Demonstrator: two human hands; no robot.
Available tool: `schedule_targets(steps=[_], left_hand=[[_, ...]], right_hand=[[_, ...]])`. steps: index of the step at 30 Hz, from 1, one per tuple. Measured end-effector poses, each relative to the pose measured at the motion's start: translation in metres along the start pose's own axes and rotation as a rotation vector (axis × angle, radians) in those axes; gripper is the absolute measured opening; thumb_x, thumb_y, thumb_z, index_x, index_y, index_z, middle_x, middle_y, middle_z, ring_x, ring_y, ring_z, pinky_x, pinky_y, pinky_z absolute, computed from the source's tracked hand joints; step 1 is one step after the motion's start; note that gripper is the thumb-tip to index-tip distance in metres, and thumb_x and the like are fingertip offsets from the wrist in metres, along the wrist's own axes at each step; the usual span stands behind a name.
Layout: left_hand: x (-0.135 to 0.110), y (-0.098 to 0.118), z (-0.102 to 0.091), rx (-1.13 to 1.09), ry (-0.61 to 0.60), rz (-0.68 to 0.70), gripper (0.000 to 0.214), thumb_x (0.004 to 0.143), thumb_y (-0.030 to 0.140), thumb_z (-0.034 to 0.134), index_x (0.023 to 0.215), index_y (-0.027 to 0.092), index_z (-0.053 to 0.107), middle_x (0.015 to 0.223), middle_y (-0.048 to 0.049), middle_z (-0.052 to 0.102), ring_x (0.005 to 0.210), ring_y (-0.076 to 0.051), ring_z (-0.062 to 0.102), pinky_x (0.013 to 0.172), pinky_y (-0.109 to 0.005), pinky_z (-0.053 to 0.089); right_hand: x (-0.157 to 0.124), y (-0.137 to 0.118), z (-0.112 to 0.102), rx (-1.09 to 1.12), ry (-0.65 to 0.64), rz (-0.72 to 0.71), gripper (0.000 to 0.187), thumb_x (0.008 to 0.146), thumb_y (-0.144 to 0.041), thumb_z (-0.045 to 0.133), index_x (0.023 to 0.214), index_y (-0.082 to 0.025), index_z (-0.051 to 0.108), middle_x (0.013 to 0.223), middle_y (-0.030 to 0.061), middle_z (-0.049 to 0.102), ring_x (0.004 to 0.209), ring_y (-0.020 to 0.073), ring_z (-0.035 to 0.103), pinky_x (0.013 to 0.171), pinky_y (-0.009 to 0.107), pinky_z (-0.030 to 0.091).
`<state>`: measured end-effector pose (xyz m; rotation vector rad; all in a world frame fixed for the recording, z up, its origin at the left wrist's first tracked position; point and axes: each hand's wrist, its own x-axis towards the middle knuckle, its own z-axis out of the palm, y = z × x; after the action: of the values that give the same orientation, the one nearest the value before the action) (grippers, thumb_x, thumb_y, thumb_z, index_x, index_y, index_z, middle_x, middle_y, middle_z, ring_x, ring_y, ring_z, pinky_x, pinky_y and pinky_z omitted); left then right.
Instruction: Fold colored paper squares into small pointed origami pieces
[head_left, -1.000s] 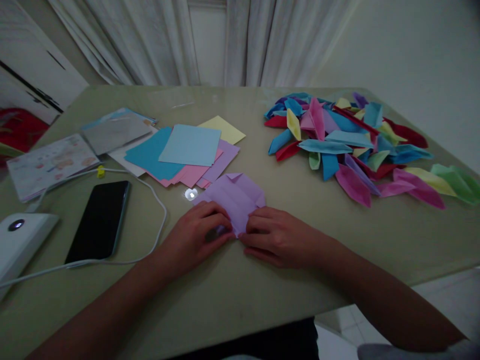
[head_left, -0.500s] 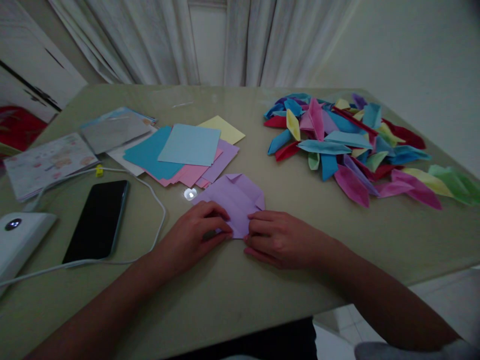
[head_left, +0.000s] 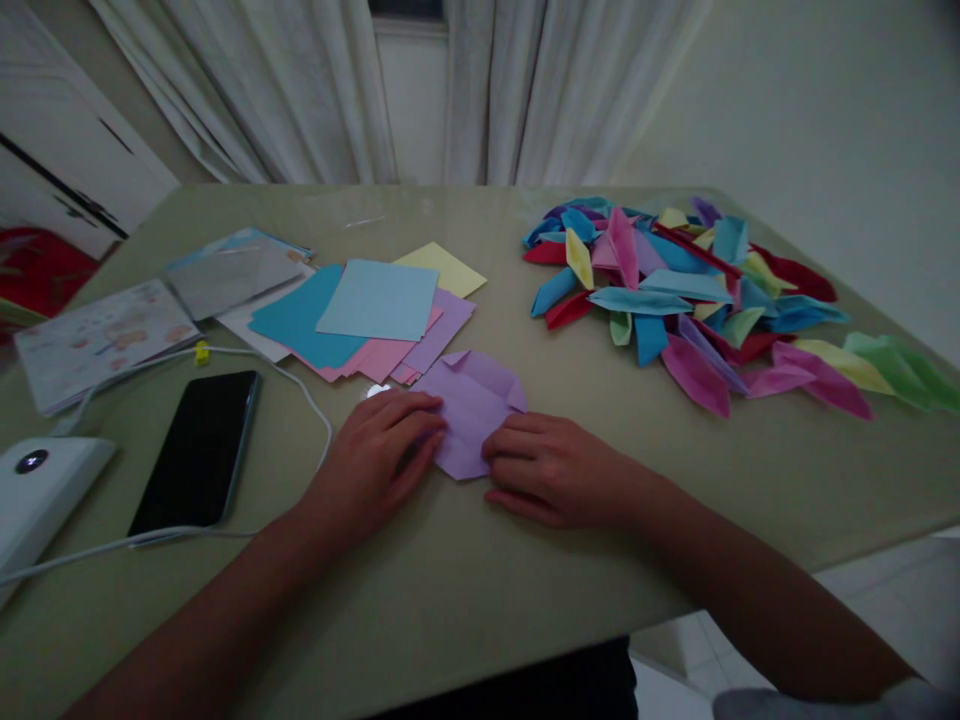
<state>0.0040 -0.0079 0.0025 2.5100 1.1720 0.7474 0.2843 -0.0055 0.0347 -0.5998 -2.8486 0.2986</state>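
Note:
A partly folded lilac paper (head_left: 472, 400) lies on the greenish table (head_left: 525, 560) in front of me. My left hand (head_left: 375, 455) rests on its left edge, fingers curled and pressing down on the fold. On the lower right edge my right hand (head_left: 551, 470) presses the paper with bent fingers. Both hands hold the sheet flat against the table.
A fan of square coloured sheets (head_left: 375, 305) lies just beyond the lilac paper. A heap of folded paper boats (head_left: 697, 290) fills the right side. At the left are a black phone (head_left: 199, 450), a white cable (head_left: 300, 390), a white device (head_left: 37, 490) and printed leaflets (head_left: 105, 335).
My left hand has slid up and to the left along the paper's edge. The right hand has shifted slightly. The camera view has tilted a little.

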Motion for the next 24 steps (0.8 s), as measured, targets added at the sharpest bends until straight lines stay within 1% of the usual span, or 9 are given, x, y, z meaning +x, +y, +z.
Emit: schedule_targets(steps=[2,5,8,10,14,16,18,21,24], left_hand=[[-0.001,-0.002,0.000,0.064,-0.004,-0.016,0.023,0.109,0.024,0.058,0.120,0.020,0.077,0.136,-0.0128,0.076,0.124,-0.031,0.069,0.113,-0.055,0.049],[-0.004,0.002,-0.002,0.131,-0.061,0.025,0.032,0.105,0.020,0.055,0.129,0.023,0.077,0.136,-0.0132,0.074,0.126,-0.033,0.067,0.118,-0.060,0.043],[-0.006,0.013,-0.004,0.167,-0.118,0.051,0.046,0.098,0.014,0.055,0.138,0.027,0.074,0.132,-0.0127,0.072,0.127,-0.036,0.065,0.118,-0.071,0.033],[-0.008,0.019,-0.004,0.162,-0.152,0.063,0.051,0.094,0.014,0.057,0.141,0.029,0.072,0.129,-0.0129,0.070,0.124,-0.037,0.063,0.114,-0.072,0.034],[-0.011,0.020,0.001,0.112,-0.132,0.090,0.052,0.097,0.014,0.058,0.144,0.032,0.070,0.138,-0.0149,0.061,0.130,-0.039,0.054,0.112,-0.068,0.041],[-0.012,0.017,0.004,0.070,-0.121,0.062,0.053,0.099,0.008,0.052,0.144,0.034,0.067,0.146,-0.0139,0.056,0.138,-0.038,0.050,0.115,-0.065,0.043],[-0.012,0.012,0.005,0.016,-0.112,0.003,0.055,0.098,0.001,0.047,0.141,0.031,0.065,0.149,-0.0133,0.054,0.140,-0.034,0.051,0.114,-0.058,0.049],[-0.009,0.007,0.005,-0.036,-0.090,-0.074,0.049,0.094,-0.004,0.044,0.129,0.024,0.062,0.144,-0.0135,0.058,0.134,-0.030,0.058,0.108,-0.050,0.055],[-0.005,0.004,0.006,-0.051,-0.093,-0.072,0.040,0.097,-0.002,0.042,0.121,0.023,0.065,0.136,-0.0115,0.066,0.128,-0.028,0.065,0.106,-0.048,0.058]], right_hand=[[-0.003,0.009,-0.002,-0.018,0.042,0.030,0.024,0.111,-0.033,0.063,0.100,-0.017,0.077,0.109,0.0107,0.078,0.100,0.0230,0.068,0.094,0.039,0.052],[-0.011,0.026,-0.005,-0.105,0.156,0.121,0.029,0.110,-0.034,0.063,0.094,-0.017,0.079,0.118,0.0137,0.079,0.108,0.0272,0.071,0.099,0.043,0.053],[-0.017,0.038,-0.007,-0.191,0.164,0.213,0.025,0.107,-0.036,0.069,0.096,-0.017,0.082,0.126,0.0153,0.079,0.110,0.0313,0.071,0.099,0.049,0.053],[-0.019,0.042,-0.005,-0.216,0.163,0.265,0.022,0.106,-0.035,0.070,0.102,-0.018,0.083,0.128,0.0154,0.078,0.111,0.0322,0.070,0.100,0.051,0.053],[-0.018,0.044,0.000,-0.223,0.190,0.311,0.021,0.108,-0.032,0.068,0.105,-0.018,0.083,0.130,0.0147,0.077,0.114,0.0322,0.069,0.101,0.050,0.052],[-0.016,0.044,0.001,-0.203,0.193,0.308,0.020,0.108,-0.030,0.066,0.110,-0.018,0.083,0.128,0.0146,0.077,0.113,0.0312,0.069,0.100,0.048,0.052],[-0.015,0.044,0.002,-0.171,0.188,0.301,0.019,0.110,-0.026,0.064,0.115,-0.019,0.081,0.123,0.0137,0.077,0.109,0.0293,0.068,0.097,0.045,0.052],[-0.013,0.041,0.003,-0.130,0.149,0.287,0.018,0.109,-0.019,0.061,0.116,-0.019,0.077,0.115,0.0120,0.078,0.103,0.0272,0.068,0.091,0.041,0.051],[-0.012,0.036,0.001,-0.087,0.105,0.303,0.017,0.108,-0.013,0.059,0.113,-0.019,0.075,0.113,0.0124,0.077,0.100,0.0267,0.068,0.087,0.039,0.051]])
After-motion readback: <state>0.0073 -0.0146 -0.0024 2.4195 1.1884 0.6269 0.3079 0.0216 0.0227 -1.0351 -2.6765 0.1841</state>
